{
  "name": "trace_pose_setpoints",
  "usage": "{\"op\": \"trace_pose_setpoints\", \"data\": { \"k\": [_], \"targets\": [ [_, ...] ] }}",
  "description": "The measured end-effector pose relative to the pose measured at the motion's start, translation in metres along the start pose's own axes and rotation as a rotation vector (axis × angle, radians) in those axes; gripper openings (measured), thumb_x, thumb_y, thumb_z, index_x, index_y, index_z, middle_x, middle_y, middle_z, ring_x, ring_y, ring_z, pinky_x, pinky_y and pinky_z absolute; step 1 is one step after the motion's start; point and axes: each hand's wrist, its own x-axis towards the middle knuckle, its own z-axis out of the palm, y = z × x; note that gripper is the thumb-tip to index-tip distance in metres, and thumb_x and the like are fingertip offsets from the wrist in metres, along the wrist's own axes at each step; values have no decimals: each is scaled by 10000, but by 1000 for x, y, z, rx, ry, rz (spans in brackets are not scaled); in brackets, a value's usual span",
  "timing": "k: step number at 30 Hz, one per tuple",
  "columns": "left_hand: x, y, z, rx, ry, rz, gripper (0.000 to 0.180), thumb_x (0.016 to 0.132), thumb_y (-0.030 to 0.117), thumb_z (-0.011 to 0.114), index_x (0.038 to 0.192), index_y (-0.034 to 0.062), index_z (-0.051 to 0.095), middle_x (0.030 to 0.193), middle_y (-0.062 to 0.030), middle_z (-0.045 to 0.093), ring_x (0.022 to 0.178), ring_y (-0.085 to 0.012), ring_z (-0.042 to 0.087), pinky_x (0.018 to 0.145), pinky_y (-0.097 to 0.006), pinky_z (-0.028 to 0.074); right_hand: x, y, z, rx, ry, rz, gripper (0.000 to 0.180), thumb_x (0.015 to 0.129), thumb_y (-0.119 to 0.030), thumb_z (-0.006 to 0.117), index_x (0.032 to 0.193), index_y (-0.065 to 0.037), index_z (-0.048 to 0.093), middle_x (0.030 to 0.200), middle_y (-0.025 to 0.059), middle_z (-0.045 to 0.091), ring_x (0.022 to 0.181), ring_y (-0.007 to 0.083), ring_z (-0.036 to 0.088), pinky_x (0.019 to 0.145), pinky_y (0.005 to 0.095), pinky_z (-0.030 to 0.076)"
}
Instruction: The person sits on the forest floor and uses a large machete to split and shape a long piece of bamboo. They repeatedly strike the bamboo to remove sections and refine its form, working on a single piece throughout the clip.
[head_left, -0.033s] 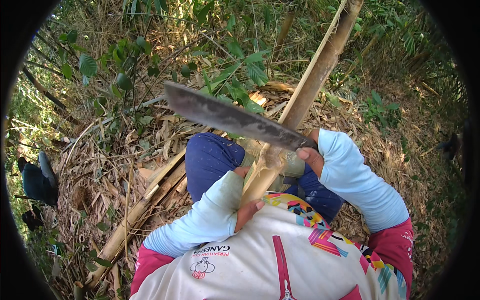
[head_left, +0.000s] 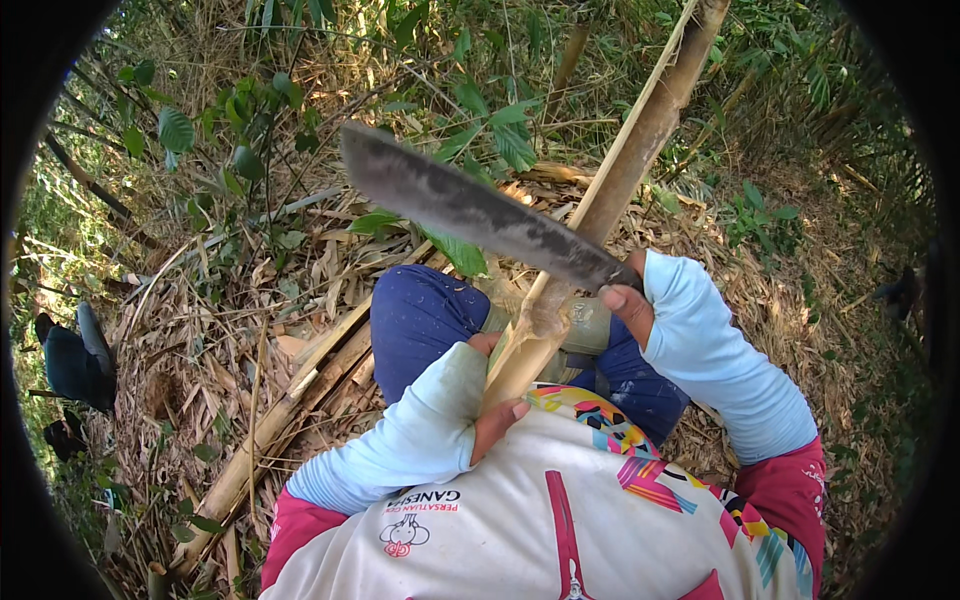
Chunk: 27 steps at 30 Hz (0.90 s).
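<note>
A long split bamboo piece (head_left: 640, 150) slants from my lap up to the far right, its pale hollow side showing near me and a node between my knees. My left hand (head_left: 490, 428) is closed around its near end, with the thumb on top; part of the fingers is hidden behind it. In my right hand (head_left: 630, 308) is a machete (head_left: 470, 205), gripped at the handle, which my fingers mostly cover. Its dark, mottled blade points up and left, slightly blurred, crossing in front of the bamboo. Whether the blade touches the bamboo, I cannot tell.
My bent legs in blue trousers (head_left: 425, 320) flank the bamboo. Bamboo lengths (head_left: 270, 425) lie on the leaf-littered ground to the left. Leafy plants (head_left: 500, 130) grow ahead. A dark teal object (head_left: 75, 365) is at the far left.
The machete has risen slightly, its tip moving up and a little right, along with my right hand. My left hand and the bamboo stay nearly still.
</note>
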Motion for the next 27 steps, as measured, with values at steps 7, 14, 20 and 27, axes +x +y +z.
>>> {"op": "trace_pose_setpoints", "data": {
  "k": [7,14,20,27],
  "targets": [
    [-2,-9,4,125,37,112,520,865,164,677,1274,-62,450,988,-178,580,898,-296,595,801,-329,469,-6,3,-6,-131,5,-44,310,943,-313,573,945,-5,611,644,179,547,606,339,563,568,405,441],
    [-3,-2,2,144,18,103,499,894,102,642,1307,-3,383,831,7,548,636,-46,493,586,-202,410,2,6,-23,221,249,252,425,947,-465,544,973,-44,591,631,39,496,518,148,484,466,306,411],
    [-5,-7,5,130,30,81,524,890,123,652,1319,-5,379,797,12,551,626,-47,494,579,-206,409,16,27,-41,274,336,257,457,926,-525,548,1004,-75,581,617,-21,457,455,84,438,348,249,352],
    [-3,17,5,-92,-30,-49,566,887,130,656,1349,-10,359,814,-7,555,633,-54,516,584,-217,428,11,19,-38,227,264,202,459,914,-537,560,955,-81,590,608,-17,455,512,93,456,353,291,373]
  ]
}}
